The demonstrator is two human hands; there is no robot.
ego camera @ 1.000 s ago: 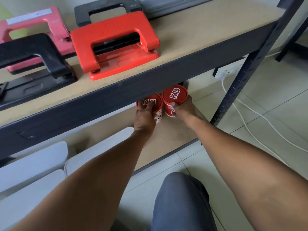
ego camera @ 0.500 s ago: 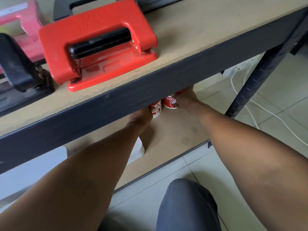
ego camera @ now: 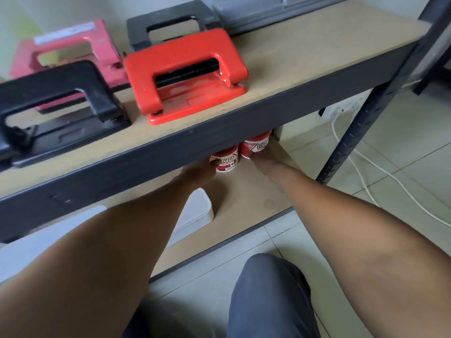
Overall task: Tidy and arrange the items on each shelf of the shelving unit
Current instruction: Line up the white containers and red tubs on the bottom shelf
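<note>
Red-and-white tins stand side by side far back on the lower shelf (ego camera: 246, 191) of the shelving unit, partly hidden by the dark front beam of the upper shelf (ego camera: 317, 45). The left tin (ego camera: 225, 161) and the right tin (ego camera: 256, 146) touch or nearly touch, both upright, each with white lettering on its red lid. The left hand (ego camera: 197, 173) lies against the left tin's near side; its fingers run under the beam, so I cannot tell whether its grip is closed on the tin. The right hand (ego camera: 262, 162) reaches to the base of the right tin; it is blurred and partly hidden, and its grip cannot be told either.

Beside the left forearm, a white box (ego camera: 197, 213) sits on the lower shelf. On the upper shelf a red hole punch (ego camera: 185, 74) stands near the front edge, a black hole punch (ego camera: 56, 103) to its left, a pink hole punch (ego camera: 66, 47) behind that, and a dark grey hole punch (ego camera: 170, 28) behind the red one. A grey case (ego camera: 256, 13) lies at the back. White cables (ego camera: 366, 167) trail over the tiled floor (ego camera: 402, 147) to the right of the shelf post (ego camera: 361, 118). A knee in grey cloth (ego camera: 271, 296) fills the lower middle.
</note>
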